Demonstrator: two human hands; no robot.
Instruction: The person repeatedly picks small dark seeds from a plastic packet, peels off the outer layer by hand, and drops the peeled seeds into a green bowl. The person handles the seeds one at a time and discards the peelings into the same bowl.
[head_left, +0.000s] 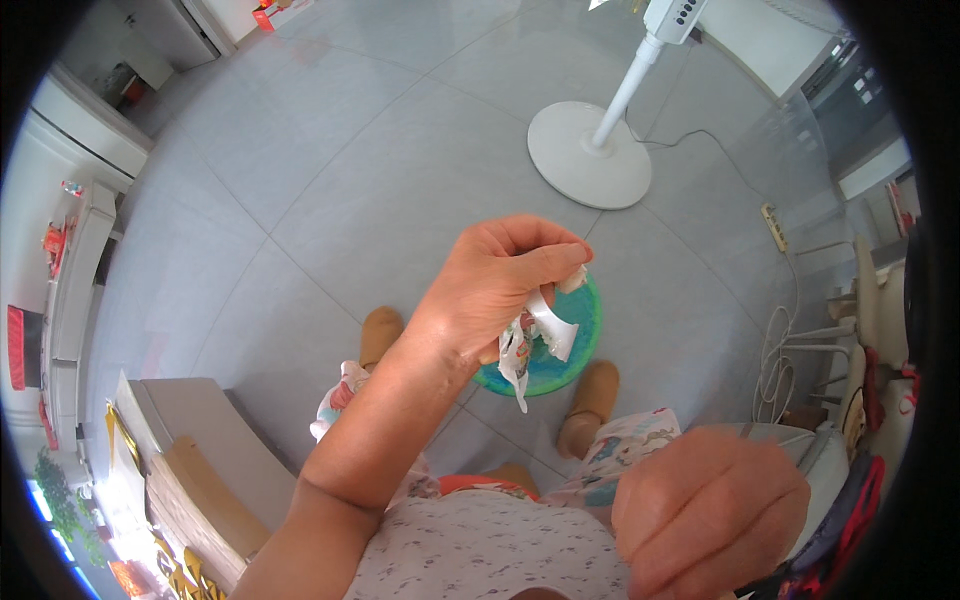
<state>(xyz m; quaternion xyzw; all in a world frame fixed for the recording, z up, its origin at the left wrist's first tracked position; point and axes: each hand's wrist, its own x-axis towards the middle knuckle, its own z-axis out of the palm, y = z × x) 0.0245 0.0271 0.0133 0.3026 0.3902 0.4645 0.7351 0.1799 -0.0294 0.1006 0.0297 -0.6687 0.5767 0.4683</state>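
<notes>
My left hand is in the middle of the view, its thumb and fingers pinched together. From it hangs a torn white plastic wrapper with printing, and a curved, glossy white piece with a ragged edge. A small off-white piece shows just under the thumb tip. Below the hand, a round green plastic container with a turquoise inside stands on the floor between my feet. At the lower right, close to the camera, my right hand is blurred with its fingers curled; whatever may be inside it is hidden.
A white pedestal fan stands on the grey tiled floor ahead, its cord running to a power strip at the right. Tan slippers are on my feet. A grey box-like piece of furniture is at the left, chairs at the right.
</notes>
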